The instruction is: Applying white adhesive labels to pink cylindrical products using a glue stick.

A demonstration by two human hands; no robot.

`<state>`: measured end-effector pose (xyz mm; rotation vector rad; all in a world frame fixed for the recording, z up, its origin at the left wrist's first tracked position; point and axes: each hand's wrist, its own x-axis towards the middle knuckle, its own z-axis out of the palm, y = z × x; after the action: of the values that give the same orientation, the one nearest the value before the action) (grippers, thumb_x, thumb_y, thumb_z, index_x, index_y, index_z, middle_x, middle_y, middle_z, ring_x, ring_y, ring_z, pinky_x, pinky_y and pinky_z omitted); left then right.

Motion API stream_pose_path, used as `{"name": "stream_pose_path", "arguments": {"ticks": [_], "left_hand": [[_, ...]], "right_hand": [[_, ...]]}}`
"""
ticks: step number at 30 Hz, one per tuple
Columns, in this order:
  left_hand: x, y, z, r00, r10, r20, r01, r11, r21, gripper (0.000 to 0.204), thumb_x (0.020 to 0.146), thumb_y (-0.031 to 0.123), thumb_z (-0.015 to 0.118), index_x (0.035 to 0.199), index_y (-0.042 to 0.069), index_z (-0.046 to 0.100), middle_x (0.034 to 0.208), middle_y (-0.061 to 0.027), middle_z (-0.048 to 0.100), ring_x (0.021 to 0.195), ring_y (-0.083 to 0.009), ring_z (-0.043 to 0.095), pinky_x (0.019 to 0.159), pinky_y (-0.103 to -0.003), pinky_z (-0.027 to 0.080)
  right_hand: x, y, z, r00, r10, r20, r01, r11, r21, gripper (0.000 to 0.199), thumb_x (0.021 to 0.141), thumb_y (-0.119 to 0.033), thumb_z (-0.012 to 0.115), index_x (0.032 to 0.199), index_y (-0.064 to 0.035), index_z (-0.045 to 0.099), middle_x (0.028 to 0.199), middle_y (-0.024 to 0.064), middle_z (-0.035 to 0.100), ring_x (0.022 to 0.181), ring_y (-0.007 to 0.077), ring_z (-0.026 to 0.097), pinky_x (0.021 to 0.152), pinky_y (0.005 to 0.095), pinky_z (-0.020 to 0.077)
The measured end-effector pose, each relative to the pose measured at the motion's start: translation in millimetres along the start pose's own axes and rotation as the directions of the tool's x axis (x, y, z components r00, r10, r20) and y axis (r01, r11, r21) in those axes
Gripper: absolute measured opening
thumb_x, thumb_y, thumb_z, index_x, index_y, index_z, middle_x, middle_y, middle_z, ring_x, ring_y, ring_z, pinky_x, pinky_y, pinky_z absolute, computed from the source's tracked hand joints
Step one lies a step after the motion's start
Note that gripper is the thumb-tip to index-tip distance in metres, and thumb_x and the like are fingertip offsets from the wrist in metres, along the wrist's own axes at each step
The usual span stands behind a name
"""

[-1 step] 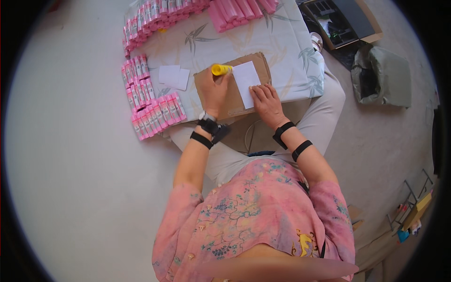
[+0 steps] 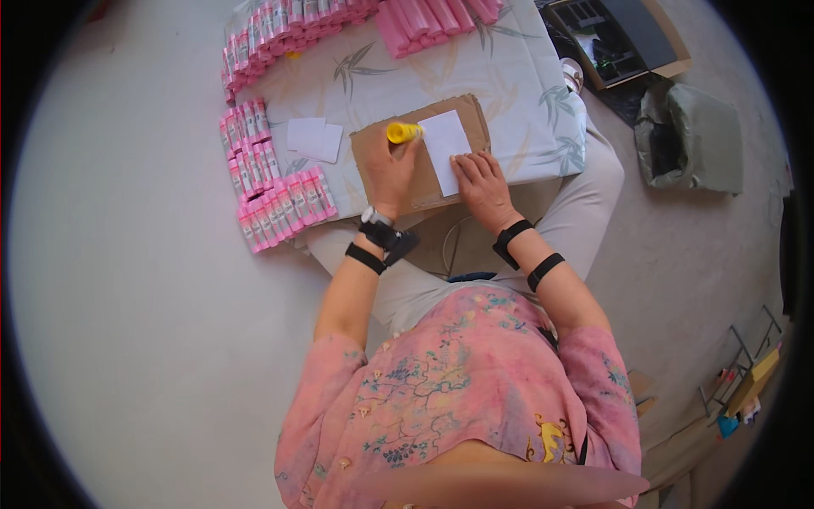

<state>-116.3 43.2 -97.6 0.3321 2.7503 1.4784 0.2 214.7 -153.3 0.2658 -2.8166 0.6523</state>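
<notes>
Small pink packages [image 2: 284, 208] laid side by side in rows along left edge of tabletop [image 2: 517, 93], second column [image 2: 248, 140] above them, more pink packages [image 2: 288, 34] massed at far left corner. Larger pink packs [image 2: 424, 15] ranged along far edge. White rectangular label [image 2: 445, 144] laid on brown cardboard sheet [image 2: 471, 114], pinned by right hand [image 2: 483, 182]. Two blank white labels [image 2: 314, 138] lying overlapped left of cardboard. Open brown cardboard box [image 2: 653, 51] seen at upper right on floor, grey-green bag [image 2: 691, 136] beside it.

Leaf-patterned table [image 2: 526, 93]: brown cardboard sheet [image 2: 373, 148] near centre, white paper slips [image 2: 314, 138] left, pink tubes [image 2: 271, 191] along left and far edges.
</notes>
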Motion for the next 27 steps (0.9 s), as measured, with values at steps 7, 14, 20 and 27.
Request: {"name": "stream_pose_path", "arguments": {"ticks": [7,14,20,27], "left_hand": [[-32,5,13,0.999,-0.005,0.043,-0.001,0.991,0.135,0.033,0.09,0.011,0.081,0.118,0.003,0.065,0.104,-0.0124,0.074,0.095,-0.0219,0.074,0.084,-0.033,0.058],[9,-5,18,1.0,0.004,0.002,-0.005,0.99,0.141,0.033,0.092,0.021,0.079,0.116,0.005,0.065,0.102,-0.0135,0.075,0.094,-0.0276,0.075,0.08,-0.034,0.057],[45,-6,7,0.996,-0.027,-0.088,0.016,0.992,-0.124,0.031,0.089,0.014,0.082,0.112,0.001,0.066,0.102,-0.0118,0.076,0.092,-0.0191,0.075,0.081,-0.032,0.059],[-2,-3,15,0.999,-0.034,0.002,0.034,0.999,-0.006,0.031,0.091,0.011,0.08,0.116,0.002,0.066,0.102,-0.0105,0.076,0.095,-0.0166,0.074,0.083,-0.029,0.059]], "right_hand": [[5,6,3,1.0,-0.01,0.006,0.01,1.0,-0.001,0.048,0.087,-0.011,0.058,0.134,-0.0016,0.061,0.128,0.0088,0.06,0.126,0.0244,0.055,0.119,0.0443,0.0361],[5,6,4,1.0,-0.004,0.0,0.004,1.0,-0.016,0.047,0.088,-0.011,0.058,0.134,-0.0017,0.061,0.128,0.009,0.06,0.126,0.0242,0.055,0.119,0.0443,0.0359],[7,4,3,1.0,-0.015,-0.012,0.015,1.0,-0.006,0.046,0.088,-0.01,0.058,0.133,-0.0013,0.061,0.128,0.0092,0.06,0.127,0.0242,0.055,0.119,0.0444,0.0356],[5,6,2,1.0,0.0,0.006,0.0,1.0,-0.001,0.047,0.088,-0.01,0.057,0.134,-0.0009,0.061,0.128,0.0096,0.06,0.127,0.0243,0.054,0.12,0.0445,0.0354]]}}
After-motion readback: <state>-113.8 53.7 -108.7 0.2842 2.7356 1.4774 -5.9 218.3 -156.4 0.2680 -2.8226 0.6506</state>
